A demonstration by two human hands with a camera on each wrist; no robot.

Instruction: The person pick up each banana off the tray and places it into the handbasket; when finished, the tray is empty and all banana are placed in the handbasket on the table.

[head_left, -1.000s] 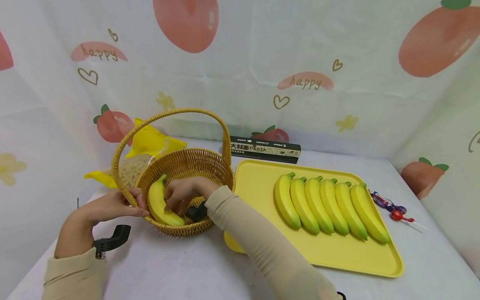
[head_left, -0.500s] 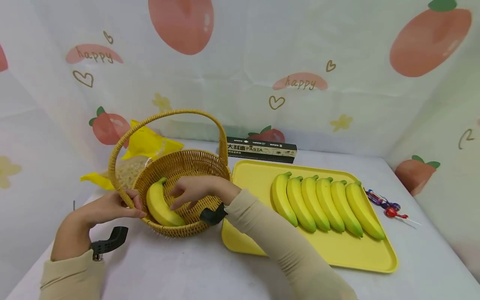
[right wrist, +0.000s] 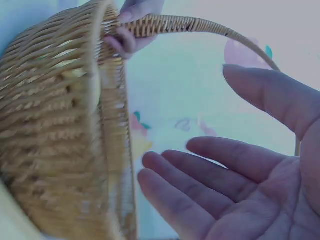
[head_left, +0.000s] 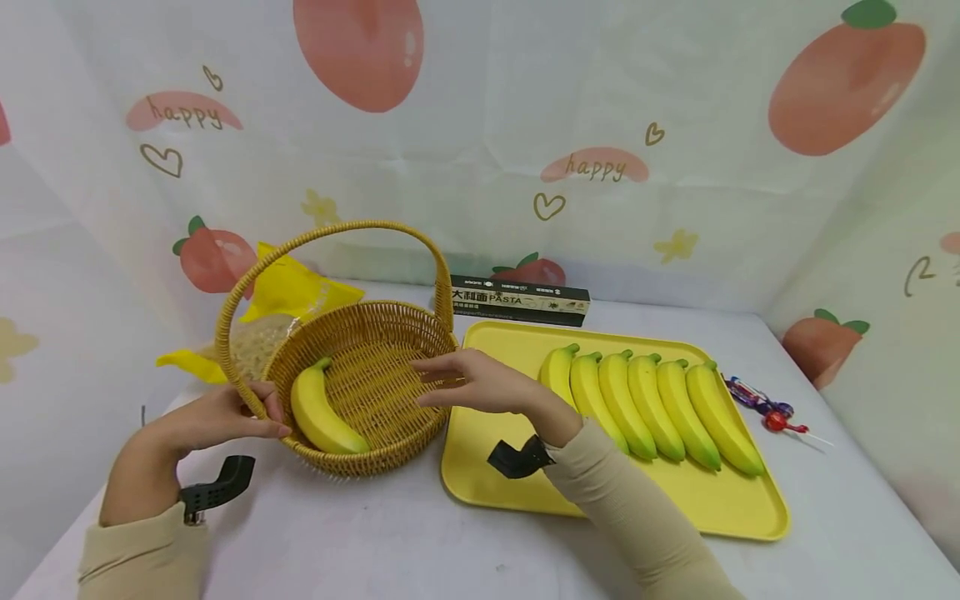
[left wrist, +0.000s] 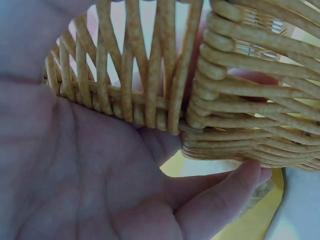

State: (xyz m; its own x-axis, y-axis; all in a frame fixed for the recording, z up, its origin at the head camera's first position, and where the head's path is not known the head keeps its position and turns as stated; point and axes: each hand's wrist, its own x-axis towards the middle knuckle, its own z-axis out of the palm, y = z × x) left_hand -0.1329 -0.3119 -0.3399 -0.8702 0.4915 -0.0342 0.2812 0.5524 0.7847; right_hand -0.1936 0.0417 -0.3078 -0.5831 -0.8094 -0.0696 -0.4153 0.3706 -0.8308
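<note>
A wicker basket [head_left: 390,375] with a tall arched handle stands on the table, one banana [head_left: 318,412] lying inside along its left wall. My left hand [head_left: 217,421] grips the basket's left side where the handle meets the rim; the left wrist view shows fingers [left wrist: 220,200] wrapped about the weave. My right hand [head_left: 487,383] hovers by the basket's right rim, above the edge of the yellow tray [head_left: 487,467]. Its fingers [right wrist: 190,175] are spread, with nothing in them. On the tray, several bananas [head_left: 626,404] lie side by side in a row.
Behind the basket lies a yellow and clear bag [head_left: 258,342]. A black pasta box [head_left: 521,300] stands at the back. Wrapped candies [head_left: 757,396] and a red lollipop [head_left: 776,421] lie right of the tray. A printed cloth [head_left: 480,125] hangs behind the table.
My right hand has let go of the banana, left it in the basket, and moved right, out past the rim. The left hand keeps its hold on the basket.
</note>
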